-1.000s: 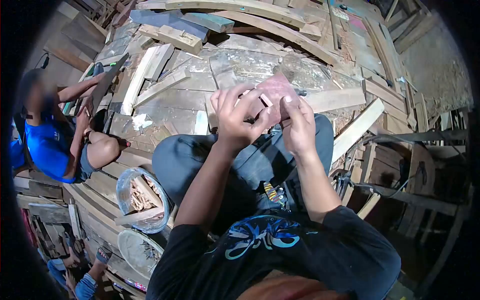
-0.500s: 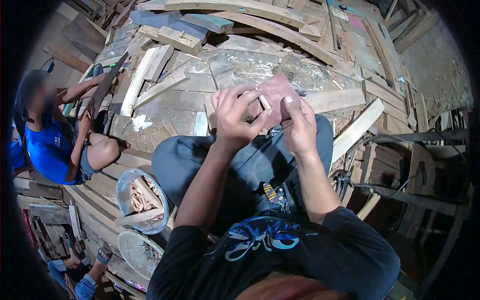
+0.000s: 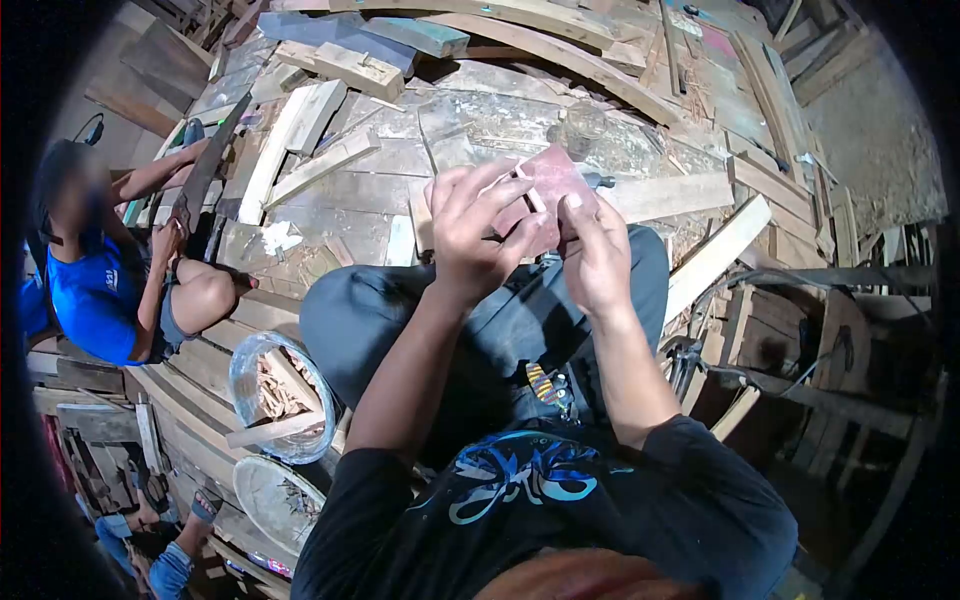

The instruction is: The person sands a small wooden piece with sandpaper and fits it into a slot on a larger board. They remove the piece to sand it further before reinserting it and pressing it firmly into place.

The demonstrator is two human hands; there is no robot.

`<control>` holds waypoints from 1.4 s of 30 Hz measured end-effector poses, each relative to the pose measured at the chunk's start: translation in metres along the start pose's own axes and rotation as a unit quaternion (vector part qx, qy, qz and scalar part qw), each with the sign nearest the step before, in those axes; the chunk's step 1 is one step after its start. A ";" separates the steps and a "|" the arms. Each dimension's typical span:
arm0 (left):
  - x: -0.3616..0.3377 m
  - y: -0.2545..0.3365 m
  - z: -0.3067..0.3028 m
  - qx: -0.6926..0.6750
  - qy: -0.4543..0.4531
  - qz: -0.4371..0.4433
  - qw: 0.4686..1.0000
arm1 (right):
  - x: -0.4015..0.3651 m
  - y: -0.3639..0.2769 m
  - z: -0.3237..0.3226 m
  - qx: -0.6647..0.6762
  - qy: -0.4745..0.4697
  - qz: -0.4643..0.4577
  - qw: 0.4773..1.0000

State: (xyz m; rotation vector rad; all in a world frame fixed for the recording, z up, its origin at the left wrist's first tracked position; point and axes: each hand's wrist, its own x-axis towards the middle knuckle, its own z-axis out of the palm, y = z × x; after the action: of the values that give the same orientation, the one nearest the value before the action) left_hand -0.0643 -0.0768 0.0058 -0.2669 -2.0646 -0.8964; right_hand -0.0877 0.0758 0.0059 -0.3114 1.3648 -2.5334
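In my left hand (image 3: 475, 225) I pinch a short, pale wooden peg (image 3: 536, 200) between thumb and fingers. A reddish-pink sheet of sandpaper (image 3: 556, 175) is gripped in my right hand (image 3: 597, 250), the thumb pressed on its face. The peg lies against the sandpaper, and part of the sheet shows behind it, between my left thumb and fingers. Both hands are close together above my crossed legs. The fingers of my right hand behind the sheet are hidden.
Beside my left knee stands a bucket (image 3: 240, 380) holding small wooden pieces, with a second round container (image 3: 250, 490) nearer me. Planks and curved beams (image 3: 560, 65) lie ahead. At the left sits a person in blue (image 3: 95, 295) with a handsaw (image 3: 210, 165).
The peg and my left fingers have shifted slightly against the sandpaper, and more of the sheet shows behind the peg. My right hand keeps its hold on the sheet.
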 end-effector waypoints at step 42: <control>-0.002 -0.003 0.002 -0.015 -0.014 -0.033 0.999 | 0.002 0.004 -0.003 0.008 0.012 0.003 1.000</control>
State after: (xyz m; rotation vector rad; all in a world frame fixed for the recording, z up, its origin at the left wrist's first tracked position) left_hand -0.0660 -0.0780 0.0023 -0.2305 -2.0974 -0.9688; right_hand -0.0895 0.0754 0.0016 -0.2749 1.3508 -2.5500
